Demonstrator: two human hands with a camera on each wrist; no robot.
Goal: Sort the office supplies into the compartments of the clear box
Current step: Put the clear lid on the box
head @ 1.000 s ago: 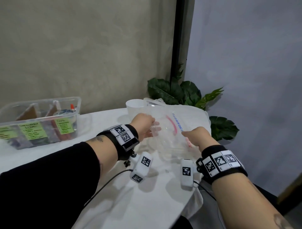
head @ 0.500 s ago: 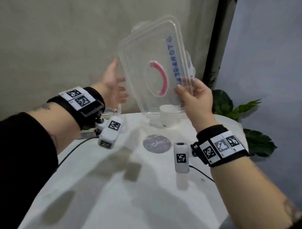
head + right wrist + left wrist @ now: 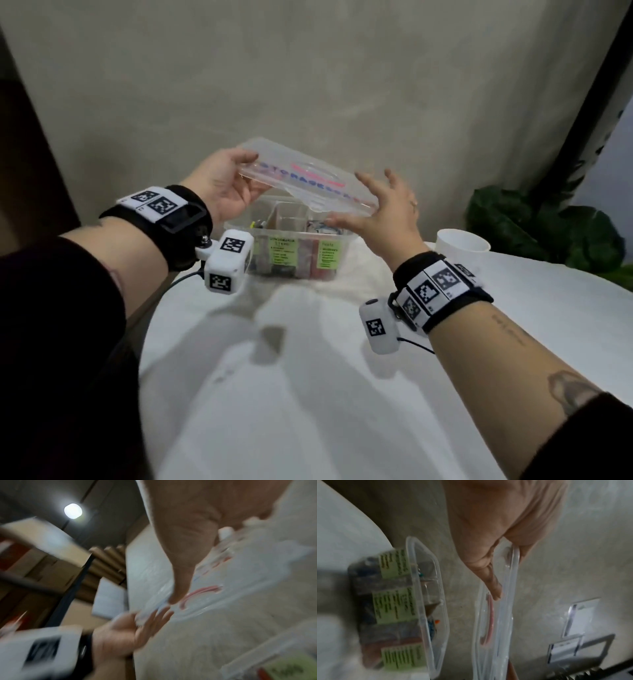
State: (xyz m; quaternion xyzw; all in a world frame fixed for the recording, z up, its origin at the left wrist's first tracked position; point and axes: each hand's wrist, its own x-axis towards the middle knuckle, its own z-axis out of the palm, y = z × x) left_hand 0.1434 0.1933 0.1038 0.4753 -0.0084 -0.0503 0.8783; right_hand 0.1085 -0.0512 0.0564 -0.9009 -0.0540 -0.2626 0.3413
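Clear box sits on the white-clothed table toward its far edge, open at the top, with cardboard dividers and green labels on its front wall; the supplies inside its compartments are too blurred to name. Its lid (clear, with a pink handle and blue lettering) hangs just above the box, tilted, not yet seated on the rim. A white cup stands to the right, well apart from the box, in front of a leafy plant.

Left hand pinches the lid's left end, thumb on top and fingers underneath, as the left wrist view shows plainly. Right hand has its fingers spread, with the thumb under the lid's right end; whether it truly grips there or only steadies, I cannot tell.

Judging by its look, the lid is light, thin and springy, and slick plastic, so it should twist if held at one corner. Holding both short ends seems best, pressing down over the rim.
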